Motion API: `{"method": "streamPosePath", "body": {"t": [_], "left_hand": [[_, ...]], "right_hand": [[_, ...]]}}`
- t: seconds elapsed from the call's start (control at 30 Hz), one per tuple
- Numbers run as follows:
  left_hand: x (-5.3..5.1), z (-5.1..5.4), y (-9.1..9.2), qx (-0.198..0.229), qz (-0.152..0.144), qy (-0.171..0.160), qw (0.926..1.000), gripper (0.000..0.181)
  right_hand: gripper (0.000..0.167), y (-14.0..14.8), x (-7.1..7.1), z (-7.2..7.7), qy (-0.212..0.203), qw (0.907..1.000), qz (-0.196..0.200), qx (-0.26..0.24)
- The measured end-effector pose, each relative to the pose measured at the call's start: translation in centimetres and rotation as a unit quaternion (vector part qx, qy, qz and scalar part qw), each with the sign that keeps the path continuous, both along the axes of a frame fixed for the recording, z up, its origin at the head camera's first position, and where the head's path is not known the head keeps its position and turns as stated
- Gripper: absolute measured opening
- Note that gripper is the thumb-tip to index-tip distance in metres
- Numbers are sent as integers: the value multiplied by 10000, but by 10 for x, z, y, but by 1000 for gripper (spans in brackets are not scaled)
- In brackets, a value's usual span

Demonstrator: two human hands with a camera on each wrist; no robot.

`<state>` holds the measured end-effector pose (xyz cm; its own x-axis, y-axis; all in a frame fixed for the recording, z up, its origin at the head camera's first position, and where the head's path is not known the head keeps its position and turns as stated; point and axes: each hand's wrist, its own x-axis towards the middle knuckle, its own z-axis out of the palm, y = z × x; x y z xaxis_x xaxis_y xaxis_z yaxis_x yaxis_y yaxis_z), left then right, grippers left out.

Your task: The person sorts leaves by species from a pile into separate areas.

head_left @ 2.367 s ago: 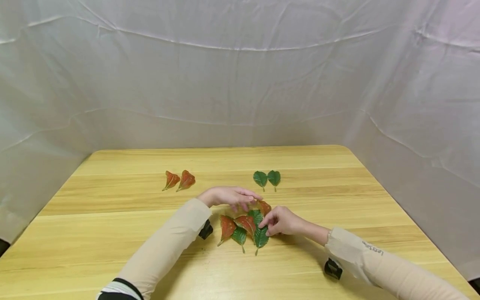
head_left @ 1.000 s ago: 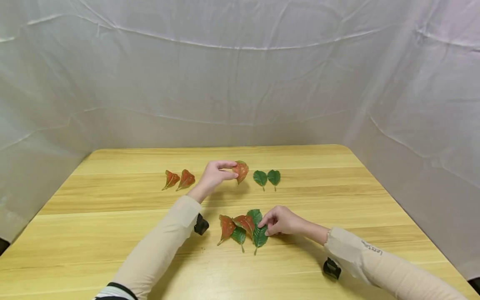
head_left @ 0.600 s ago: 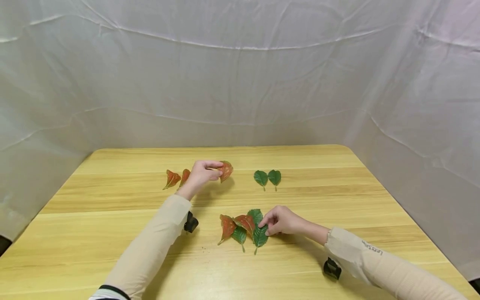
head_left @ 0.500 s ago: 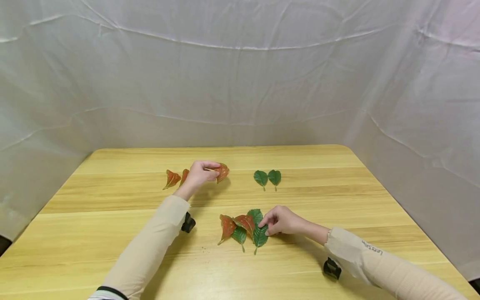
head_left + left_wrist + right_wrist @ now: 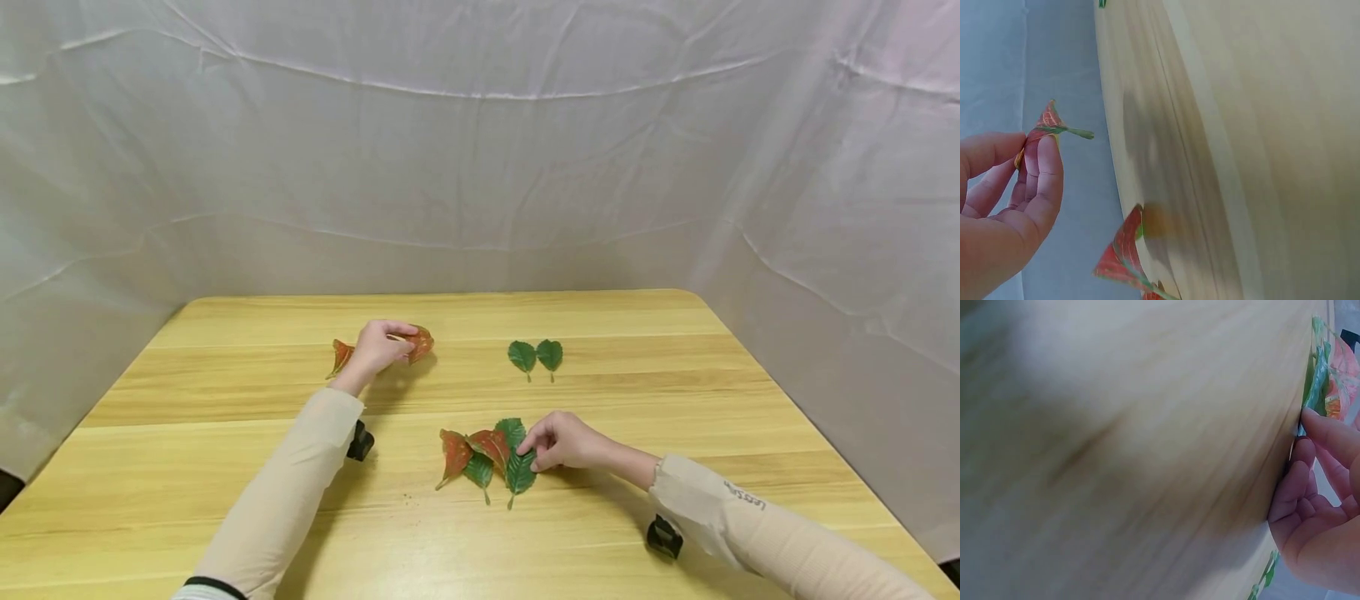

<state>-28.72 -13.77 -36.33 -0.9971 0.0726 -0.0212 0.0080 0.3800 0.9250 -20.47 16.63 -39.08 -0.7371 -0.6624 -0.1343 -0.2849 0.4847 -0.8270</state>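
Observation:
My left hand [image 5: 384, 343] pinches a red leaf [image 5: 422, 343] between thumb and fingers, above the far left part of the table. In the left wrist view the held leaf [image 5: 1047, 122] has its green stem pointing right. Beneath that hand a red leaf [image 5: 342, 354] lies on the wood; another beside it is hidden in the head view. My right hand [image 5: 570, 442] pinches the edge of a green leaf [image 5: 520, 477] at the right of a small mixed pile. Also in the pile are red leaves [image 5: 454, 454] and other green leaves [image 5: 478, 472].
Two green leaves [image 5: 536, 356] lie side by side towards the back of the wooden table [image 5: 637, 358]. Pale cloth [image 5: 480, 183] hangs behind the table and along both sides. Small dark crumbs [image 5: 407, 498] lie left of the pile.
My left hand has taken a red leaf from the pile's upper right and carried it back and then left towards the other red leaves. My right hand has stayed at the green leaf.

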Motion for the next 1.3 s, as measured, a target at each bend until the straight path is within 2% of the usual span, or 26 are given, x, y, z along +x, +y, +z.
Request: {"method": "streamPosePath", "body": {"t": [0.33, 0.5, 0.67, 0.8, 1.3], "left_hand": [[-3, -4, -9, -270, -51, -305, 9992, 26], [-4, -7, -9, -552, -70, -389, 9977, 26], [-5, -10, -9, -824, -141, -349, 9959, 27], [-6, -10, -8, -868, -199, -310, 9955, 28], [0, -7, -12, -1274, -138, -342, 9912, 23]], "right_hand": [[17, 1, 1, 1, 48, 10000, 24, -2], [17, 0, 1, 1, 47, 10000, 49, -19], [17, 0, 1, 1, 79, 9999, 73, 11], [17, 0, 1, 2, 68, 10000, 59, 27], [17, 1, 0, 1, 29, 10000, 24, -1]]}}
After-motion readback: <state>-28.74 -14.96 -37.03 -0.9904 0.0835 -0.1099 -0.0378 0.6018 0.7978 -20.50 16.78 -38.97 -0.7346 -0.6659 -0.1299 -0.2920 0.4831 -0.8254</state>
